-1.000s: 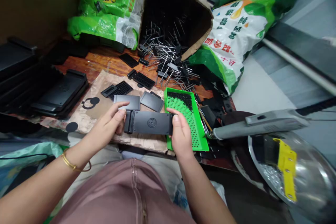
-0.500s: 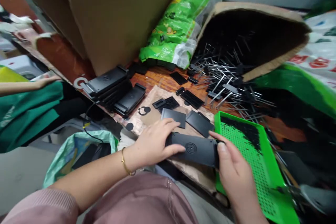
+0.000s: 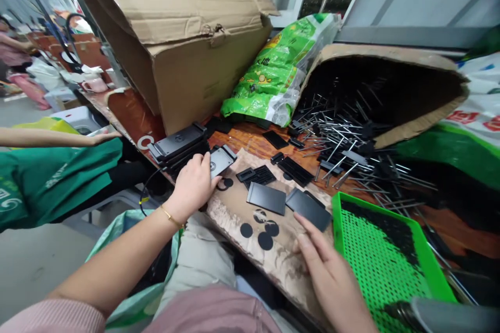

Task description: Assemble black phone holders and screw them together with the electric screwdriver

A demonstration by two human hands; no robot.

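Note:
At the stack on the left side of the table, my left hand point(image 3: 195, 183) grips a flat black holder plate point(image 3: 222, 160) that has a round emblem and raised ends. Beside it, similar black holder plates point(image 3: 178, 139) lie piled up. My right hand point(image 3: 326, 265) holds nothing; its fingers are stretched out, with the index fingertip at the edge of a smooth black plate point(image 3: 310, 209). Another smooth plate point(image 3: 266, 197) lies to the left of that one. Black round discs point(image 3: 265, 240) and ribbed black pieces point(image 3: 295, 170) rest on the brown paper covering point(image 3: 287, 255).
A green perforated tray point(image 3: 336, 229) with small black parts stands at the right. Behind are metal rods point(image 3: 332, 130) spilling from an open carton point(image 3: 422, 52), a green bag point(image 3: 269, 73) and a large cardboard box point(image 3: 203, 78). A co-worker's arm point(image 3: 50, 137) is at left.
My left hand has carried the emblem plate from the middle to the stack on the left. My right hand has let go of it. The camera view has tilted up.

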